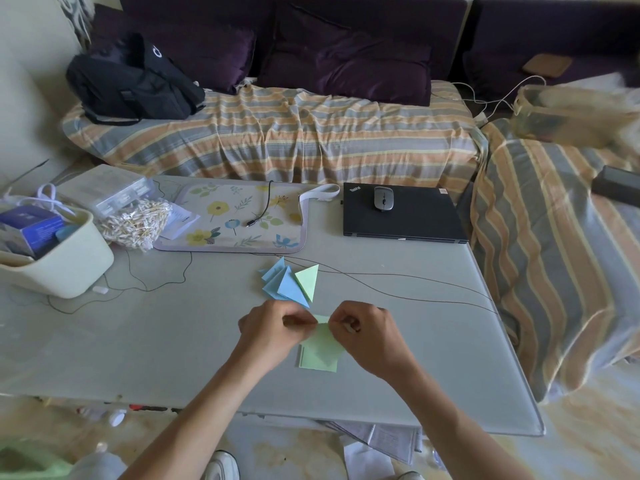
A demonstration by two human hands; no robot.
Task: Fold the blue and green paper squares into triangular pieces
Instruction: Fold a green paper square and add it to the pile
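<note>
A green paper piece (323, 336) is held just above the grey table, pinched at its top by both hands. My left hand (273, 329) grips it from the left and my right hand (363, 330) from the right, fingers curled. Beneath it lies a small stack of green paper squares (317, 362). Just beyond the hands sits a pile of folded triangles: several blue triangles (285, 285) and one green triangle (309, 280).
A closed black laptop (401, 216) with a grey mouse (383, 198) lies at the back right. A floral mat (235, 216), a bag of cotton swabs (135, 221) and a cream bin (59, 258) stand at the back left. Thin cables (398, 285) cross the table (156, 341).
</note>
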